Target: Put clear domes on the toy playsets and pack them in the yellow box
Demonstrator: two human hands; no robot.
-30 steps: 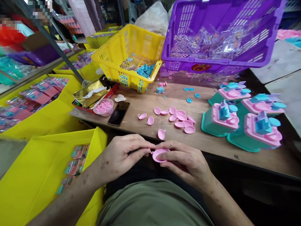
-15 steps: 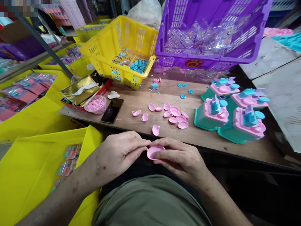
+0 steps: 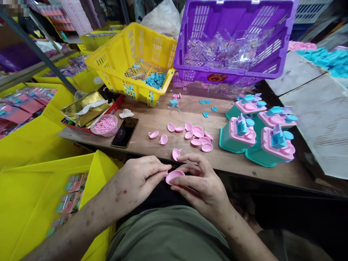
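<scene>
The right hand (image 3: pixel 202 183) pinched the pink oval dish (image 3: pixel 175 176), apparently steadying it while the left hand (image 3: pixel 145 174) pinched its handle end. Similar loose dishes (image 3: pixel 198 134) lay within reach.

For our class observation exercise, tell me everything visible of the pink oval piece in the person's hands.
The pink oval piece is a shallow, smooth, plastic-looking dish with a thin rim. It is held hollow upward, in front of the near edge of the table. The right hand grips it, one digit over the hollow; the left hand pinches at its left end, hiding detail there.
</scene>
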